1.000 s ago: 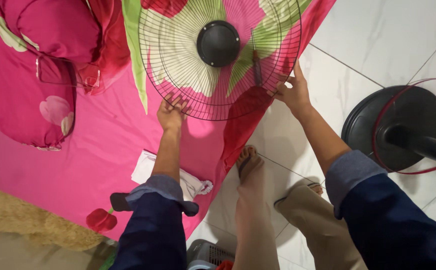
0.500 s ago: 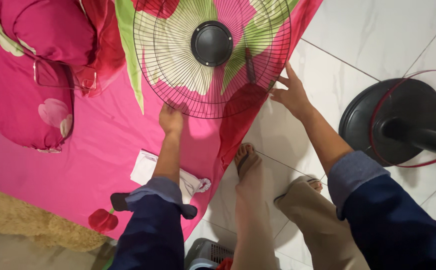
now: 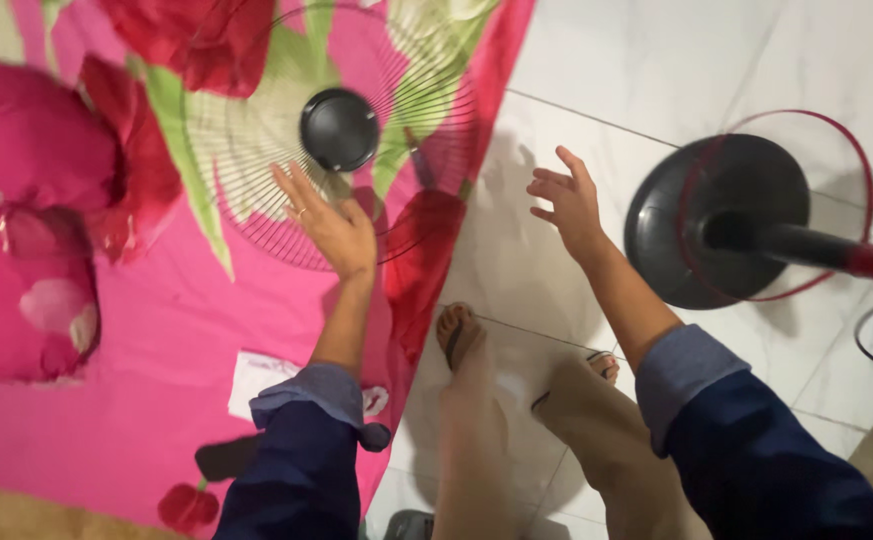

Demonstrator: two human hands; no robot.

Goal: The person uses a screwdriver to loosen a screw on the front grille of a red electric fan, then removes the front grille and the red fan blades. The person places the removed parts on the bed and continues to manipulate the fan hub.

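both arms are reaching forward and down from rolled dark blue sleeves. the left hand is hovering palm down over the near part of the wire fan grille, fingers spread and straight, a ring showing on one finger; it is gripping nothing, and whether the fingertips are touching the wires cannot be told through the blur. the right hand is hanging over the white tiled floor, fingers apart and slightly curled, empty, well clear of the grille's rim.

the grille is lying flat on the pink flowered bedsheet, its black round hub just beyond the left fingertips. a screwdriver is resting on the wires to the right of the hub, blurred. a pink bolster is lying at the left edge, and a folded white cloth is sitting beside the left forearm. the black round fan base with its pole and a red ring is standing on the floor to the right of the right hand.

half a second ago both hands were holding the grille's edge, left at the near rim and right at the right rim; now both have let go and opened, the left moving in toward the hub, the right lifting away over the tiles. the view is also swinging to the right.
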